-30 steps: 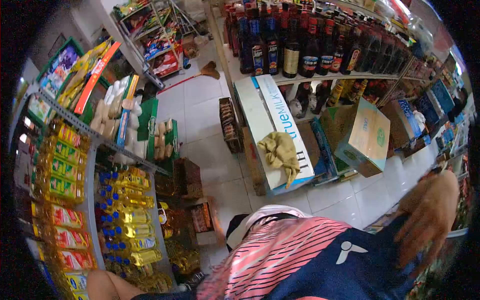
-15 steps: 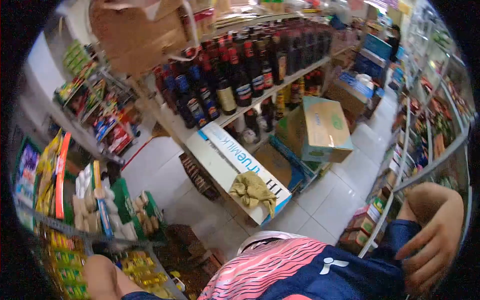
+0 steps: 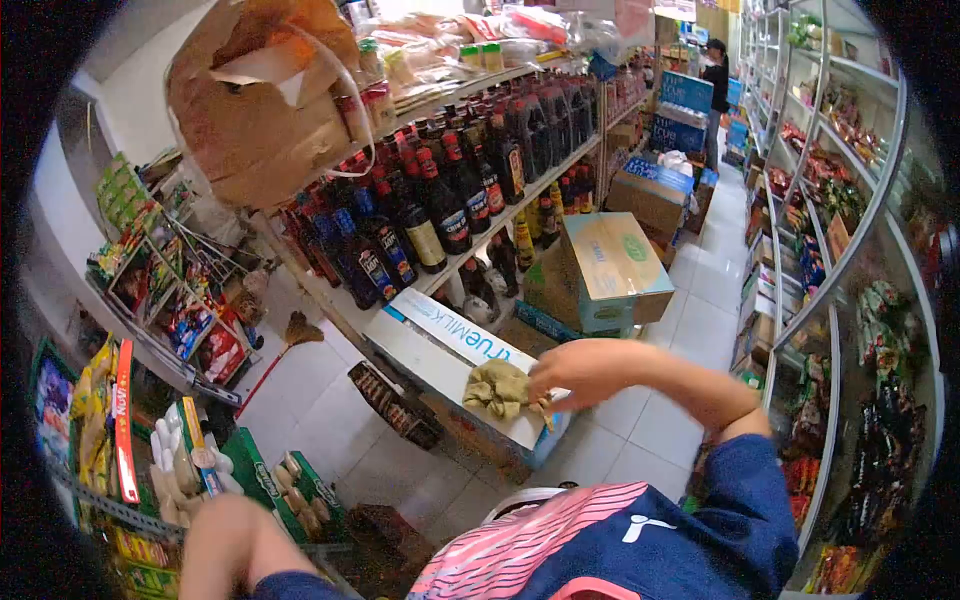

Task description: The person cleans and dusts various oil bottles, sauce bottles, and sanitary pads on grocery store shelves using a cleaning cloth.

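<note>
My right hand reaches in from the right, its fingers curled on the right edge of a crumpled olive-yellow cloth. That cloth lies on the near end of a white milk carton with blue lettering. The fingertips are partly hidden by the hand and the cloth's folds. My left arm is bent at the lower left, near soap-like packs on a shelf; its hand does not show.
Dark glass bottles fill the rack behind the carton. A closed cardboard box stands to its right. A hanging brown bag blocks the upper left. Stocked shelves line the right side. Another person stands far down the aisle.
My right hand has swung from the lower right, beside my body, across to the cloth on the carton. The view has shifted slightly, and the cloth remains on the carton.
</note>
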Demonstrator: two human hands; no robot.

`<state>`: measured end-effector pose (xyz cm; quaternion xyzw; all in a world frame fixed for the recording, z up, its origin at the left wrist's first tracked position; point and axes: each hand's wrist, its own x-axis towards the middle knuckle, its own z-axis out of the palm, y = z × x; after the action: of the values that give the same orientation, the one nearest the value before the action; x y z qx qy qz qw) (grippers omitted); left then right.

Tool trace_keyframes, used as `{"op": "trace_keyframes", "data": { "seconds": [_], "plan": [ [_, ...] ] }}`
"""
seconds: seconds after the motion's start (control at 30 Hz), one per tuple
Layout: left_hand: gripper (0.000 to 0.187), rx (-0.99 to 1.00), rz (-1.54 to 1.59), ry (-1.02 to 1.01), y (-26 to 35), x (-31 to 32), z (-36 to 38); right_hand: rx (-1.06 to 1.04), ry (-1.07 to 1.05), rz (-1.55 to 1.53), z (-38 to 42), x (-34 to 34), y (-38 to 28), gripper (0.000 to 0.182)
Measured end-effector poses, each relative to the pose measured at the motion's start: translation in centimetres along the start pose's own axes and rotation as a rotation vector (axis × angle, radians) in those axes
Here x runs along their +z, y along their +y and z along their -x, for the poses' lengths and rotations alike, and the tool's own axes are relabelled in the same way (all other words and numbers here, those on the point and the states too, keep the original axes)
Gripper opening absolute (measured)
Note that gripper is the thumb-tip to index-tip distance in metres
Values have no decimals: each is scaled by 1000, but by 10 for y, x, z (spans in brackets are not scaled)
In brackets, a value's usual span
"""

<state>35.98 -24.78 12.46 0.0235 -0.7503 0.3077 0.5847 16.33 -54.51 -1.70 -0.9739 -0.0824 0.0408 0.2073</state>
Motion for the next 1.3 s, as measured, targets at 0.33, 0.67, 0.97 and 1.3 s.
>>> {"op": "trace_keyframes", "data": {
  "seconds": [0.33,0.67,0.97,1.3],
  "plan": [
    [19,-1401,-54,-332,-72,134,301,362,886,-202,-49,152,24,28],
    [31,-1265,-256,-807,-51,100,337,29,888,302,38,-17,-111,23],
    [39,-1518,-481,-825,-48,143,323,-223,1383,549,42,-41,-194,16],
    [20,-1354,-537,-447,-35,116,351,-429,944,98,89,-25,-174,15]
  ]
}}
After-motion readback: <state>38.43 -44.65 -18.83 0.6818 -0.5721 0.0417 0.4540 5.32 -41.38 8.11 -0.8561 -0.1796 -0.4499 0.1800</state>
